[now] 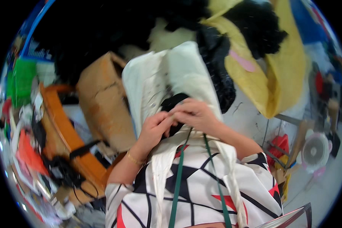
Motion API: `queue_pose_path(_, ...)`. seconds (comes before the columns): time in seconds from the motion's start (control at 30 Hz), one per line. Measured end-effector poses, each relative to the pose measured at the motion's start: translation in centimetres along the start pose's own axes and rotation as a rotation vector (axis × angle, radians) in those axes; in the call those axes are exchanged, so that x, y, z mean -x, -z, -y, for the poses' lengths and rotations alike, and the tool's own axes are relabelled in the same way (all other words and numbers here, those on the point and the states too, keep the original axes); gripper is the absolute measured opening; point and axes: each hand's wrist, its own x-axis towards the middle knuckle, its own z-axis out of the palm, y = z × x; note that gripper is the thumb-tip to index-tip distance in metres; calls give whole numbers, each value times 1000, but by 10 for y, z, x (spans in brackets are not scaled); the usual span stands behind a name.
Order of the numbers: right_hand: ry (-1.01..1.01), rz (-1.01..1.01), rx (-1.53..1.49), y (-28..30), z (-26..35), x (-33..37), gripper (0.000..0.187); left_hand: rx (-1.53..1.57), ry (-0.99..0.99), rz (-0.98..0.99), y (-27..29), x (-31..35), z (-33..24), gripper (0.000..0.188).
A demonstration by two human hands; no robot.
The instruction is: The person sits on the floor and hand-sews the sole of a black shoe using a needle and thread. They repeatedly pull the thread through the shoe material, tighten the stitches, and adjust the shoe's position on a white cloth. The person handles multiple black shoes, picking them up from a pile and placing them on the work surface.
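Both my hands meet over my lap at a piece of black cloth point(174, 100). My left hand point(155, 128) has its thumb and fingers pressed together at the cloth's near side. My right hand point(192, 113) comes in from the other side, fingers bent and pinched, its tips touching the left ones. The cloth shows above and below the hands; anything small between the fingertips is hidden. Under it a white apron point(188, 64) covers my legs, with dark specks along the middle fold.
A torn cardboard box point(102, 102) stands left of my legs, beside an orange wooden frame point(62, 121). Dark heaps lie ahead. A yellow sack point(285, 76) holding black material sits at the right, near a black plastic bag point(220, 72) and a small white fan point(314, 151).
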Motion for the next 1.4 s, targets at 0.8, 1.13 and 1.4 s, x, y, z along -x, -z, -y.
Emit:
queue_pose_path(0.8,-331,-62,255,43,1,10,36,-816,-575,-161,-6,20,-4,20)
queue_pose_path(1.13,-93,-172,396,-7,19,10,40,-278,-117,-288,-3,27,7,29)
queue_pose_path(1.4,-343,-61,90,-8,-2,8,43,107,-211,-270,-7,23,16,22)
